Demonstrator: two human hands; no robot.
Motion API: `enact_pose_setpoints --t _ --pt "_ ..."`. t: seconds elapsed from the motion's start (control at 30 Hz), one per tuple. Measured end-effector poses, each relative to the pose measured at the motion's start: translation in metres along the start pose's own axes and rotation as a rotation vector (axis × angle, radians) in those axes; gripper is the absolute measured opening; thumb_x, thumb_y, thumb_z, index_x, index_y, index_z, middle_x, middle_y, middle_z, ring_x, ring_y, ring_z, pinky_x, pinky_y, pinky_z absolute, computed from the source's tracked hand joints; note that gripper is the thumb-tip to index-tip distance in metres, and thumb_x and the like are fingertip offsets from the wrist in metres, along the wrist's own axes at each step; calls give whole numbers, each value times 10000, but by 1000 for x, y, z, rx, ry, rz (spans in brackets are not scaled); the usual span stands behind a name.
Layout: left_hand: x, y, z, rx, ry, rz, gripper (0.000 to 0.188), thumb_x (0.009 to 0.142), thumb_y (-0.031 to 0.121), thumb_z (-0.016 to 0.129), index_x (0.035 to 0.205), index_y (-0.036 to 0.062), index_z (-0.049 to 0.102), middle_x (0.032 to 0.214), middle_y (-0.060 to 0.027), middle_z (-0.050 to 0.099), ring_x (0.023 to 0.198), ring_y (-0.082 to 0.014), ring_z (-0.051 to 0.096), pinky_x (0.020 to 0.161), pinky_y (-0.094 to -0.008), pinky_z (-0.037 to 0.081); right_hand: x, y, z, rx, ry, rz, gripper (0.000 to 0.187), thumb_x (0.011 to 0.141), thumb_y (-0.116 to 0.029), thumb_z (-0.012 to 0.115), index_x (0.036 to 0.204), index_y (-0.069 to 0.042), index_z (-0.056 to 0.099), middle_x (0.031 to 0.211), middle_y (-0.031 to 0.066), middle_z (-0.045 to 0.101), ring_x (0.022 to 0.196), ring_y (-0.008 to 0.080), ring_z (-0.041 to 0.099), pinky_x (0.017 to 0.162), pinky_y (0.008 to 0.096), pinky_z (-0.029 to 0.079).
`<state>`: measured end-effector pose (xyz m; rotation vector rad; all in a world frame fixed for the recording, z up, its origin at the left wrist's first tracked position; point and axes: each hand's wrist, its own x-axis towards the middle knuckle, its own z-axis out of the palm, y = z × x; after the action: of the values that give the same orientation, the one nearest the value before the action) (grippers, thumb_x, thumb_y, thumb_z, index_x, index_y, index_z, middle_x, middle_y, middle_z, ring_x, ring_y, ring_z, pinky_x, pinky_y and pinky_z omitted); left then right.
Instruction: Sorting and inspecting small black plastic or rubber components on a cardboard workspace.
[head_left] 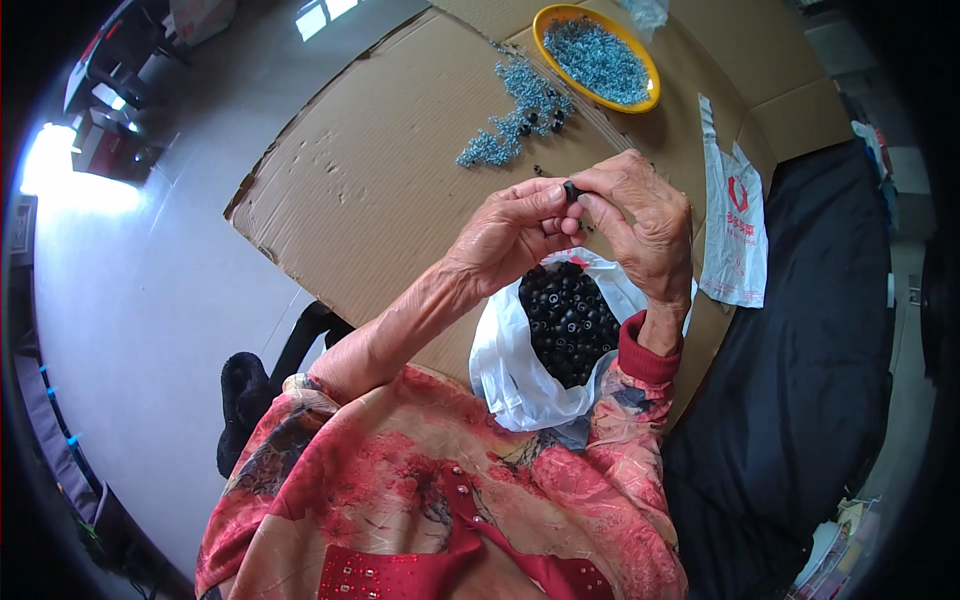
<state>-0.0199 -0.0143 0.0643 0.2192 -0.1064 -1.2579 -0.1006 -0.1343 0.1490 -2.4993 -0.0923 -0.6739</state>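
My left hand [520,225] and my right hand [640,215] meet above the cardboard, fingertips pinched together on one small round black piece [571,191]. Whether a second tiny part sits between the right fingers is hidden. Just below the hands, in front of my body, a white plastic bag [505,365] lies rolled open, full of small black round pieces [568,325] like the held one. Beyond the hands, a loose pile of small blue-grey metallic parts [520,105] spreads on the cardboard, with several black pieces among them.
A large cardboard sheet [370,160] serves as the work surface. At its far side stands a yellow oval dish [655,85] of blue-grey parts. To the right lie a flattened white printed bag [735,225] and dark cloth [790,350]. Grey floor [160,300] extends left.
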Motion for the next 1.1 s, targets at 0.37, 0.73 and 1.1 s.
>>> enact_pose_setpoints --t 0.37,0.73,1.1 --pt "-1 0 11 64 -11 -4 182 892 158 522 991 8 549 847 -59 612 746 -130 588 799 -348 487 -6 12 -6 308 30 193 126 748 -9 623 874 -15 634 816 74 629 752 160 604 661 272 475" --pt "0 -1 17 39 17 -19 185 886 145 526 1006 6 545 855 -69 620 762 -138 588 812 -356 482 -12 8 0 195 165 293 101 744 -59 662 828 -21 620 739 61 616 683 152 596 623 269 459" --pt "3 -7 25 62 77 17 212 897 119 498 1061 -14 511 932 -86 592 822 -151 579 818 -321 485 -20 -2 5 -106 229 106 215 681 -57 681 878 -31 598 835 82 590 773 242 558 693 351 446"
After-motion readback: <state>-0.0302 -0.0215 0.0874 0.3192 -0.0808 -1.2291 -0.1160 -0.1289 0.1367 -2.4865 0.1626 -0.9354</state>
